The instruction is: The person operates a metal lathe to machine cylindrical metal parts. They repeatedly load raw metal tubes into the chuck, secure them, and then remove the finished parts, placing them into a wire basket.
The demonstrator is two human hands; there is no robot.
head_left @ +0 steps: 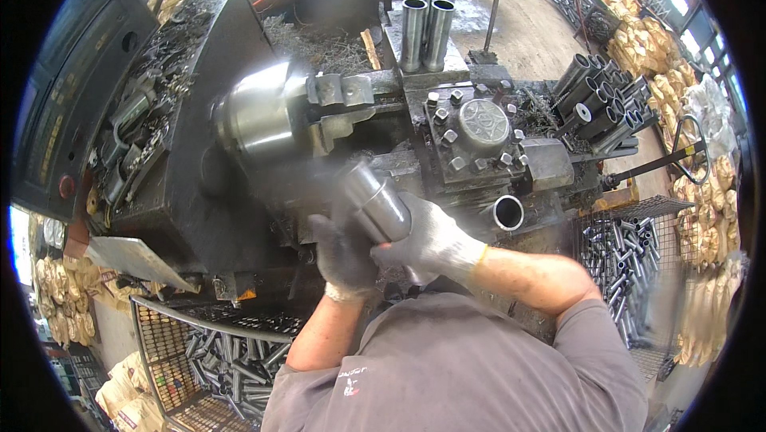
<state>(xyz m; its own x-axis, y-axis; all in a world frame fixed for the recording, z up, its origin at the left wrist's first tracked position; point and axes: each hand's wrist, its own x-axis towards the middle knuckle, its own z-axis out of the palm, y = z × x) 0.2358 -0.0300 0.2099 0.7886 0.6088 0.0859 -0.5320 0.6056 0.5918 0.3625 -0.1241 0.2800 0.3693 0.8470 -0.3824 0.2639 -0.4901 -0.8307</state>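
Note:
In my right hand (435,244), gloved in white and dark grey, is a short shiny metal cylinder (377,207), tilted with its upper end toward the lathe chuck (263,113). The thumb and fingers wrap its near end. My left hand (345,252), in a dark grey glove, is close against the cylinder's lower left side. It looks open with a digit stretched up, though motion blurs it and part is hidden. The chuck's bright rim looks smeared. Right of my hands, an open-ended tube (507,213) points toward me. Beyond stands the square tool post (483,125) with its round cap.
Several upright tubes (427,29) stand on the carriage behind. More tubes (598,101) are stacked at the right. Wire baskets of metal pieces flank me, one on the left (163,360) and one on the right (670,207). Metal shavings (319,45) lie behind the chuck.

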